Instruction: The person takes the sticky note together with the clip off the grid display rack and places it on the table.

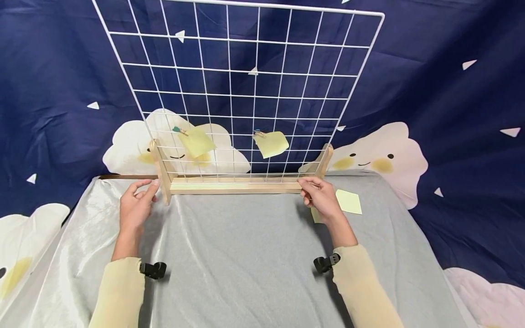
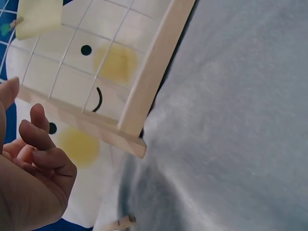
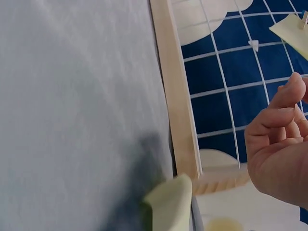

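Head view: I sit both hands at the foot of an upright white wire grid (image 1: 229,71) on a pale wooden base bar (image 1: 235,188). Two square yellow paper notes are on the grid: one (image 1: 198,142) under a green-ended wooden clip (image 1: 177,130), one (image 1: 272,145) under a blue-ended wooden clip (image 1: 258,133). Two loose yellow notes lie on the grey cloth (image 1: 238,255): one (image 1: 349,202) right of my right hand (image 1: 321,198), one (image 1: 316,216) partly hidden by it. My left hand (image 1: 137,202) is just beside the pale wooden left upright (image 1: 162,173); contact unclear. Right fingertips meet near the bar's right end; cannot tell whether they pinch anything.

Left wrist view: fingers loosely bent, gap between thumb and forefinger, nothing held. A small plain wooden clip (image 2: 126,222) shows at the lower edge.

Right wrist view: fingers bent, thumb mostly out of frame, grip uncertain. A loose note curls beside the bar's end.

Judgement: clipping notes to the grid, partway; hands now perhaps steadying the stand. Next move would call for lifting a loose note and a clip. No container seen; the clips do the holding.
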A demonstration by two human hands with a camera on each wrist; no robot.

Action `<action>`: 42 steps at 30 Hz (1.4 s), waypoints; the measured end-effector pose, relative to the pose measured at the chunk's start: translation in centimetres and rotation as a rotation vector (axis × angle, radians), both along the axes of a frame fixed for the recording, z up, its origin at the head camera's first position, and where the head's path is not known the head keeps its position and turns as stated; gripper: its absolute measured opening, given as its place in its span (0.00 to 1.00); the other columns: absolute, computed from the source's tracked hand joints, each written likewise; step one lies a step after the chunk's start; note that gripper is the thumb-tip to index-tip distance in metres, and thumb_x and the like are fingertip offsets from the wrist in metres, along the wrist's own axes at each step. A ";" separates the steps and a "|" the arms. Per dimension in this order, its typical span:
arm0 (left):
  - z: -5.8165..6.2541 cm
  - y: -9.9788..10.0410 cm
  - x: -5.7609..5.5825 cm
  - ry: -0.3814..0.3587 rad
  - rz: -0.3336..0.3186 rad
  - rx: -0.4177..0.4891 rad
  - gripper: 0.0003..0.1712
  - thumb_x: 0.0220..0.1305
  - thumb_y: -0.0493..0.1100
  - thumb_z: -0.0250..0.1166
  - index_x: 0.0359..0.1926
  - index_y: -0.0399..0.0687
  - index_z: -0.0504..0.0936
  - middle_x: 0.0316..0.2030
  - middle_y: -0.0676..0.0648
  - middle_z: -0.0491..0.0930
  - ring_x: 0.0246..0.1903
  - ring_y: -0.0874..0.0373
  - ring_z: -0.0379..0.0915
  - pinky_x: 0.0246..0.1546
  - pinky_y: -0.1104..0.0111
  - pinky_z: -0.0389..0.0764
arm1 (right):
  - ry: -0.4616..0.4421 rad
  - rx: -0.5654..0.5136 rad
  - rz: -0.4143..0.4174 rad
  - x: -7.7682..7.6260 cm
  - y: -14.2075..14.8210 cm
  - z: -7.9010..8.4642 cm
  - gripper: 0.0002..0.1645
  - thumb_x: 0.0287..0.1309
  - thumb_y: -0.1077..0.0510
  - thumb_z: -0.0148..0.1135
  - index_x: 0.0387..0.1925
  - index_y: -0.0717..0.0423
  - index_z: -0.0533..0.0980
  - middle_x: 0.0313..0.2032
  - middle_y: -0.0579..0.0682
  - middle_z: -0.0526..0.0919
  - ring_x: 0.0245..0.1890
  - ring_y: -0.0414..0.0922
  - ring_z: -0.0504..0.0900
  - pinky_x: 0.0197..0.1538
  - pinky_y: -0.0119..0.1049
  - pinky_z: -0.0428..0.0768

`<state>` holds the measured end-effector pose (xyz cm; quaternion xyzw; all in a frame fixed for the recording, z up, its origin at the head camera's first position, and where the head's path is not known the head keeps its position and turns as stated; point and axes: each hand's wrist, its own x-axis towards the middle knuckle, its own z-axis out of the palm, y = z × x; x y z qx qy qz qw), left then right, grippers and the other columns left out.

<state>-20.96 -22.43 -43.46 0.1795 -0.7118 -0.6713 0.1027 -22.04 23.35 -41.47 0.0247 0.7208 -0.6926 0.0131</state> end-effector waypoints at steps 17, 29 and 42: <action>2.7 1.3 -1.3 0.168 -0.035 0.023 0.22 0.63 0.54 0.73 0.53 0.54 0.78 0.16 0.54 0.75 0.10 0.65 0.60 0.13 0.75 0.61 | 0.054 -0.104 0.018 -1.1 -4.2 0.7 0.11 0.70 0.58 0.63 0.46 0.63 0.78 0.20 0.45 0.76 0.15 0.36 0.70 0.20 0.25 0.65; 4.6 2.5 -2.7 0.254 -0.083 0.004 0.19 0.67 0.52 0.70 0.54 0.52 0.79 0.16 0.52 0.74 0.11 0.65 0.59 0.14 0.75 0.63 | 0.066 -0.191 0.050 -2.1 -6.7 0.0 0.14 0.69 0.59 0.64 0.46 0.68 0.78 0.21 0.45 0.76 0.15 0.35 0.70 0.19 0.24 0.67; 5.2 3.7 -3.6 0.402 -0.065 0.102 0.17 0.69 0.43 0.68 0.56 0.41 0.79 0.15 0.51 0.72 0.13 0.65 0.60 0.14 0.76 0.59 | 0.102 -0.243 0.055 -3.4 -10.2 0.5 0.10 0.68 0.61 0.64 0.45 0.65 0.79 0.20 0.46 0.76 0.14 0.36 0.70 0.19 0.25 0.66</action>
